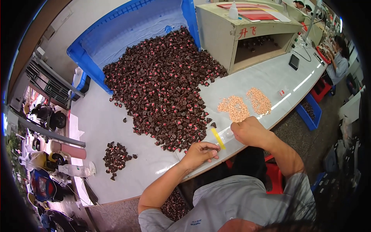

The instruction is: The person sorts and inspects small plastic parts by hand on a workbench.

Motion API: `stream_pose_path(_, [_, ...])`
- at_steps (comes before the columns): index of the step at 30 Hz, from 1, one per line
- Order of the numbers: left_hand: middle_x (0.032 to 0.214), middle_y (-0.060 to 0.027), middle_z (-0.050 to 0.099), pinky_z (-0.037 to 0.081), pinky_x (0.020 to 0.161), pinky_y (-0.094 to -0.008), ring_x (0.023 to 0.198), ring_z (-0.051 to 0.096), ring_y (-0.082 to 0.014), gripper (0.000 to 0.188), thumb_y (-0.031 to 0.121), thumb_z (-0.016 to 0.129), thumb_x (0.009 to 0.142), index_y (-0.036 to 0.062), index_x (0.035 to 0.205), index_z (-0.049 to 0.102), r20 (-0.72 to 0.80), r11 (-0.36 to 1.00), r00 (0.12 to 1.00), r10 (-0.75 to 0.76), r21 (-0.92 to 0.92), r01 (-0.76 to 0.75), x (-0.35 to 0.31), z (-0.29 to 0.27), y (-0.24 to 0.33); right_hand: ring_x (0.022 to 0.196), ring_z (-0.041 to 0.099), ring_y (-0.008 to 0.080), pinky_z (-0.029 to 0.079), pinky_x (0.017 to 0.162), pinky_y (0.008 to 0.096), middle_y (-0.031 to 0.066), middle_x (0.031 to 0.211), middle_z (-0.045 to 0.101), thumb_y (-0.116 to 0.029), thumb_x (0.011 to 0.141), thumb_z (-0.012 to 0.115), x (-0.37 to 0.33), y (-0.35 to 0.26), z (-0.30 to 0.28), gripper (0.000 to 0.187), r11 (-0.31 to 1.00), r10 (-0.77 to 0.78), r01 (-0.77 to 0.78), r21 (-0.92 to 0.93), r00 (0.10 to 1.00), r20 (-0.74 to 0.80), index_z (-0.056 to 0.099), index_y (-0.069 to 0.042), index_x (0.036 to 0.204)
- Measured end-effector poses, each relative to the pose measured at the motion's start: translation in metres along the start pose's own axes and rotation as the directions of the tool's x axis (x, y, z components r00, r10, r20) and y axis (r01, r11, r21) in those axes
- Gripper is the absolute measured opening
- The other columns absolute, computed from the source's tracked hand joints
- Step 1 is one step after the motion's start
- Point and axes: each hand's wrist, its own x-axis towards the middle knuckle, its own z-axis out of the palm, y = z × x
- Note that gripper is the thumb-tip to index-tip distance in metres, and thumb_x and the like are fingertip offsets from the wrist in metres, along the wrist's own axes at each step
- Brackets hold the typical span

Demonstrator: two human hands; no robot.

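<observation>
My left hand is at the table's near edge, thumb and fingers pinched together; what they hold, if anything, is too small to make out. Just right of it, a yellow strip lies on the tabletop. My right hand is closed, fingers curled downward beside a heap of small tan pieces; its fingertips are hidden. A second tan heap lies farther right. Beyond my left hand spreads a large pile of small dark pieces with pinkish-red marks, spilling from a tipped blue bin.
A smaller dark pile lies at the left. Behind stands an open-fronted cabinet with a white squeeze bottle on top. A black device rests at the right. Beside the table are a blue crate and a co-worker.
</observation>
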Motion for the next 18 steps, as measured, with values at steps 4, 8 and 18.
stream_pose_path(4, [0.118, -0.0127, 0.065, 0.052, 0.077, -0.0220, 0.097, 0.067, -0.0177, 0.027, 0.010, 0.064, 0.091, -0.0020, 0.114, 0.063, -0.008, 0.994, 1.000, 0.030, -0.101, -0.031, -0.001, 0.003, 0.002, 0.051, 0.062, 0.0287, 0.048, 0.049, 0.0391, 0.0110, 0.056, 0.059, -0.011, 0.077, 0.063, -0.005, -0.006, -0.008, 0.009, 0.986, 0.015, 0.007, 0.167, 0.992, -0.125, 0.057, -0.005, 0.076])
stream_pose_path(8, [0.118, -0.0132, 0.065, 0.052, 0.082, -0.0225, 0.099, 0.066, -0.0180, 0.029, 0.011, 0.063, 0.092, -0.0025, 0.117, 0.060, -0.008, 0.989, 1.000, 0.019, -0.146, -0.020, -0.001, -0.002, 0.000, 0.050, 0.061, 0.0267, 0.047, 0.048, 0.0368, 0.0086, 0.057, 0.060, -0.009, 0.076, 0.068, -0.007, -0.025, 0.002, 0.011, 0.879, 0.076, 0.026, 0.475, 0.978, -0.193, 0.058, -0.007, 0.079])
stream_pose_path(18, [0.109, -0.0140, 0.066, 0.054, 0.082, -0.0257, 0.099, 0.067, -0.0213, 0.029, 0.008, 0.065, 0.090, -0.0046, 0.116, 0.059, -0.003, 0.984, 0.999, 0.032, -0.173, -0.032, 0.002, -0.002, -0.004, 0.049, 0.061, 0.0256, 0.047, 0.047, 0.0359, 0.0066, 0.057, 0.060, -0.007, 0.075, 0.069, -0.007, -0.045, 0.029, 0.011, 0.794, 0.079, 0.104, 0.600, 0.959, -0.271, 0.061, -0.007, 0.082])
